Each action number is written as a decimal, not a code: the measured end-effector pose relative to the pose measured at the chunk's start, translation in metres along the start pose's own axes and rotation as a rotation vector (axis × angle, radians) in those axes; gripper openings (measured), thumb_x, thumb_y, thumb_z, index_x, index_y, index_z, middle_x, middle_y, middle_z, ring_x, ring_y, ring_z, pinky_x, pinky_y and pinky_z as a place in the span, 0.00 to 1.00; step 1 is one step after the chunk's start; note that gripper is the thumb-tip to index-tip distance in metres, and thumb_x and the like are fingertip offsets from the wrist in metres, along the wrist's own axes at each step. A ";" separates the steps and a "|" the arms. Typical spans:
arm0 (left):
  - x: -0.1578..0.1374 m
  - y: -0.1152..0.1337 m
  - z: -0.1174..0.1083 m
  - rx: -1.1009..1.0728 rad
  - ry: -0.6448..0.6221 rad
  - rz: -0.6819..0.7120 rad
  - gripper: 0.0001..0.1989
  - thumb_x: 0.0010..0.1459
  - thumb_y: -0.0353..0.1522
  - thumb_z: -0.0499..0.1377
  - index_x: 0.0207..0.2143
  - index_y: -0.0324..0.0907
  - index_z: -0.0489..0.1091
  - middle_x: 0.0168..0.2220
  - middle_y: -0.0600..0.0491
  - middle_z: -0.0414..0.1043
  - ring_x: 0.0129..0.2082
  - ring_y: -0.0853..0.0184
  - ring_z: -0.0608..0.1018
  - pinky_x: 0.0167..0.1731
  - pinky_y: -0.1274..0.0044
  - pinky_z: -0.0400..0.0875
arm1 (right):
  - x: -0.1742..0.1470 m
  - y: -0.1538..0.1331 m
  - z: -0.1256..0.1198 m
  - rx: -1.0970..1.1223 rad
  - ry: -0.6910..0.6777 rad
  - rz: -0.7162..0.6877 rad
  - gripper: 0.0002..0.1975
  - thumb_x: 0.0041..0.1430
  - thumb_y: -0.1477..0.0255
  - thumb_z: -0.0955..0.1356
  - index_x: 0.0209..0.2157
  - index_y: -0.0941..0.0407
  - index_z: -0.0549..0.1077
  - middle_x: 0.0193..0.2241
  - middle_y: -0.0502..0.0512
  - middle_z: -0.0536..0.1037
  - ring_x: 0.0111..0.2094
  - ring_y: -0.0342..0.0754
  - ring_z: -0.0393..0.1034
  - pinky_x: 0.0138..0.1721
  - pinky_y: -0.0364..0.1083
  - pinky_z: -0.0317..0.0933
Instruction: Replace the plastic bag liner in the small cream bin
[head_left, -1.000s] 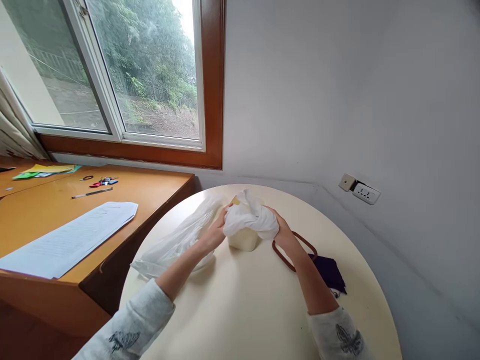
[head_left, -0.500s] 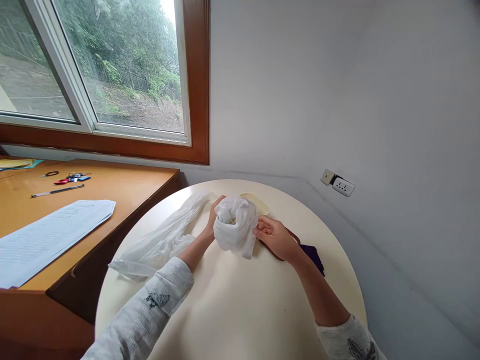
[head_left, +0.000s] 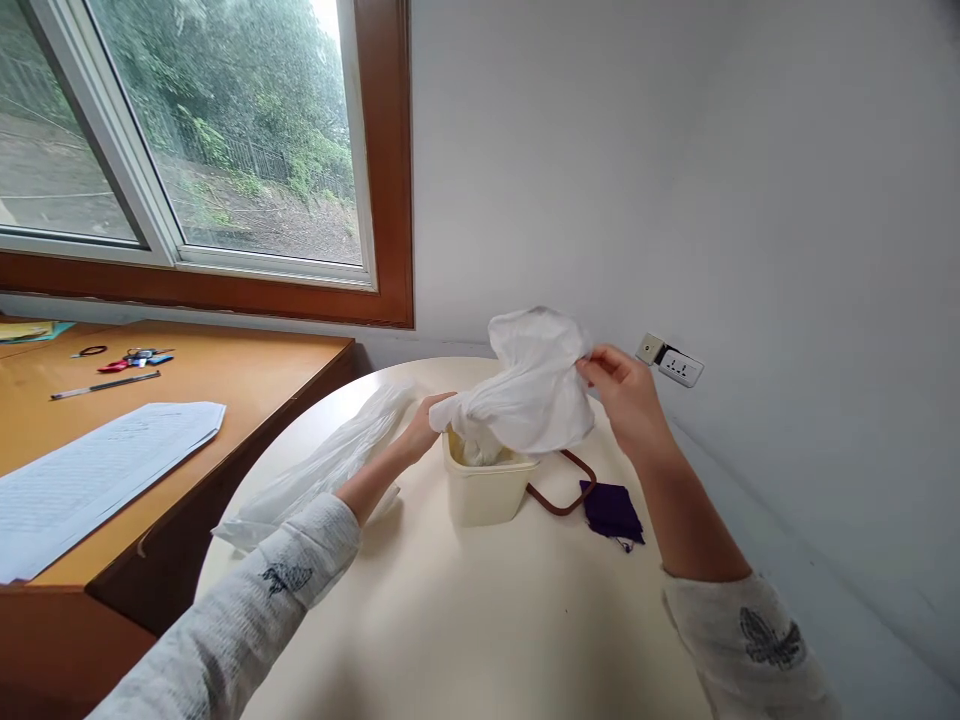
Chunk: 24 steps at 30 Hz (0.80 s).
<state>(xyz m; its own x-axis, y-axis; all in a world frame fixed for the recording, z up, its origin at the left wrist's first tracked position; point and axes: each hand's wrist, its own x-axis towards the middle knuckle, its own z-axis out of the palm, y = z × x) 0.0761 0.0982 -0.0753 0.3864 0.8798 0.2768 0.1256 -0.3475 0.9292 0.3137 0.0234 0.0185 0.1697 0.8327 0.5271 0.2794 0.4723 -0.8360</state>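
Observation:
A thin white plastic bag [head_left: 541, 385] is spread in the air over a small cream bin [head_left: 487, 497] that stands on the round table. My right hand [head_left: 626, 400] pinches the bag's right edge, up and away from the bin. At the bin's left rim, my left hand [head_left: 429, 425] grips the gathered left end of the bag; its fingertips are partly hidden. Some white plastic shows inside the bin's mouth. Left of the bin, another long, crumpled white plastic bag [head_left: 330, 462] lies on the table, partly behind my left forearm.
Right of the bin lie a brown rounded loop [head_left: 556, 510] and a dark purple drawstring pouch [head_left: 611, 510] on the cream round table [head_left: 510, 620]. The wooden desk [head_left: 255, 365] at left holds papers [head_left: 127, 475], a pen [head_left: 105, 386] and keys [head_left: 139, 360]. A wall socket [head_left: 681, 367] is behind.
The bundled white bag has been opened out. My right hand moved up and to the right with its edge, while my left hand stayed near the bin. More of the bin now shows.

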 end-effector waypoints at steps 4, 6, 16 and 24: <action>-0.001 0.006 -0.005 -0.001 -0.067 -0.018 0.10 0.48 0.36 0.53 0.25 0.39 0.66 0.26 0.54 0.67 0.30 0.67 0.68 0.32 0.75 0.63 | 0.035 -0.016 -0.008 -0.024 0.119 -0.090 0.04 0.49 0.72 0.64 0.28 0.55 0.70 0.24 0.48 0.70 0.26 0.41 0.63 0.29 0.42 0.57; -0.004 0.013 -0.009 0.008 -0.108 -0.030 0.12 0.50 0.37 0.52 0.27 0.38 0.69 0.28 0.53 0.70 0.33 0.65 0.69 0.36 0.74 0.64 | 0.056 -0.021 -0.011 -0.022 0.141 -0.128 0.04 0.49 0.74 0.63 0.28 0.55 0.70 0.23 0.47 0.68 0.25 0.40 0.62 0.27 0.42 0.56; 0.019 0.063 -0.042 -0.147 0.057 0.010 0.20 0.53 0.47 0.52 0.31 0.38 0.68 0.27 0.50 0.70 0.28 0.67 0.72 0.36 0.71 0.68 | 0.109 -0.064 0.008 -0.063 0.000 -0.328 0.04 0.56 0.72 0.62 0.33 0.54 0.68 0.23 0.46 0.67 0.27 0.40 0.64 0.29 0.42 0.57; 0.039 0.131 -0.033 -0.594 -0.367 -0.246 0.22 0.56 0.46 0.48 0.38 0.37 0.67 0.25 0.48 0.72 0.22 0.64 0.75 0.21 0.74 0.69 | 0.070 -0.084 0.054 0.022 -0.513 -0.388 0.11 0.55 0.61 0.65 0.32 0.54 0.67 0.24 0.47 0.68 0.26 0.39 0.62 0.27 0.40 0.57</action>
<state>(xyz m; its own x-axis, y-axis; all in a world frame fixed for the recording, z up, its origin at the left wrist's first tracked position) 0.0770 0.0973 0.0655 0.7046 0.7085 0.0402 -0.2275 0.1718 0.9585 0.2506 0.0574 0.1171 -0.4152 0.6296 0.6566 0.2088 0.7685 -0.6048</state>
